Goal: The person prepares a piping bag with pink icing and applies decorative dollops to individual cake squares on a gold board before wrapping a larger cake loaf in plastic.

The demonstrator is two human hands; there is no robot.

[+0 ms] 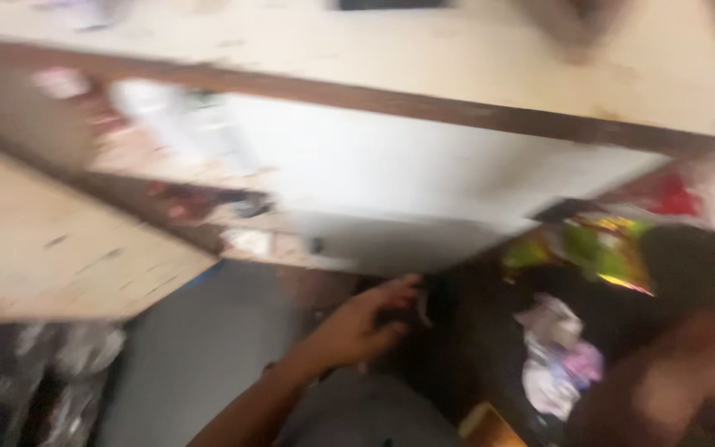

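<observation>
My left hand (pixel 366 323) reaches forward from the bottom of the view, fingers curled over the rim of a dark bag (pixel 490 331), pinching its edge as if to hold the mouth open; the blur keeps me from telling just how tight the grip is. My right hand (pixel 705 381) is a smear at the lower right, close to the bag's other side, and I cannot tell whether it is spread or closed. Inside the bag lie crumpled pale wrappers (pixel 552 356) and, further in, a green and yellow packet (pixel 597 248). Beyond, a white panel (pixel 424 182) stands under a long wooden shelf edge (pixel 457 108). To the left a pale wooden tabletop (pixel 51 240) juts in, with a blurred clear bottle (pixel 175 120) behind it.
</observation>
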